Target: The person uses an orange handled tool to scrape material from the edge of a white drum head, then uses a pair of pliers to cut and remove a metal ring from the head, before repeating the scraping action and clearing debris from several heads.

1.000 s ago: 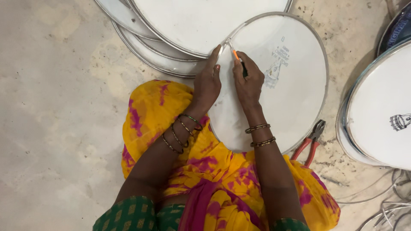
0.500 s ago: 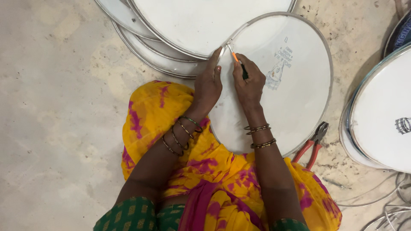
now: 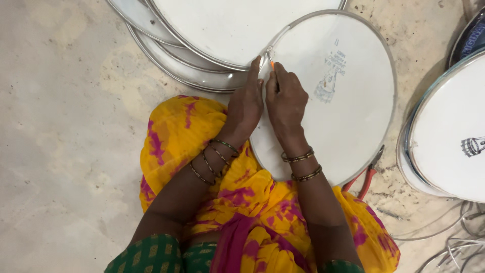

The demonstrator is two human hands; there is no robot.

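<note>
- The white drumhead (image 3: 333,101) is lying across the person's lap on the yellow-and-pink cloth (image 3: 202,146), its upper rim meeting a stack of similar hoops (image 3: 202,55).
- The left hand (image 3: 246,106) is pressing flat against the rim, holding nothing.
- The right hand (image 3: 287,98) is pinching a thin orange-tipped tool (image 3: 273,68) at the edge.
- The skin is looking light, taut and puncture-prone, so the stiff metal hoop seems the safest hold.
- Red-handled pliers (image 3: 366,177) are lying just beside it.
</note>
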